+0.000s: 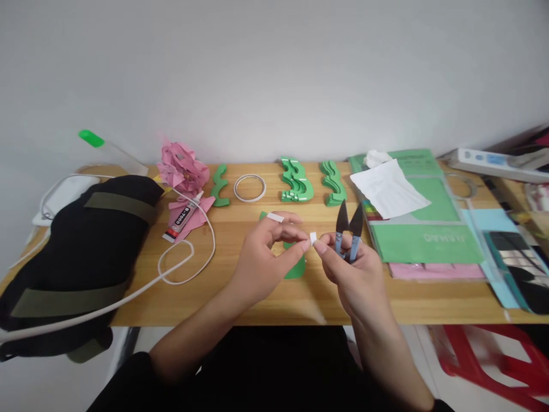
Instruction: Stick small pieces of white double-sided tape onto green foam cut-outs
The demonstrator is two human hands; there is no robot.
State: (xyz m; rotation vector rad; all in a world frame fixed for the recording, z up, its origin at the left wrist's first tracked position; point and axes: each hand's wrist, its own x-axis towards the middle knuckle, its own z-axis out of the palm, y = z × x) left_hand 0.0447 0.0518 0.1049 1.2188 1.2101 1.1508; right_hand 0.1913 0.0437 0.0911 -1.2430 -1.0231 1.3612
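Observation:
Between the fingertips of both hands is a small white piece [313,237], perhaps tape. My left hand [268,257] pinches its left side with thumb and finger, and another white strip [275,217] lies across that hand's index finger. My right hand [354,269] pinches the piece from the other side while thread snips [349,232] rest in its fingers, blades pointing up and apart. Beneath my left hand, partly hidden, a green cut-out piece [295,270] lies on the wooden table [274,306].
Stacks of wavy green cut-outs [295,182] stand near the wall, beside a tape ring [250,188]. On the left are crumpled pink paper [182,166], a glue tube [183,216], a white cable [210,223] and a black bag [86,240]. White tissue [390,189] covers green packets [424,246] at right.

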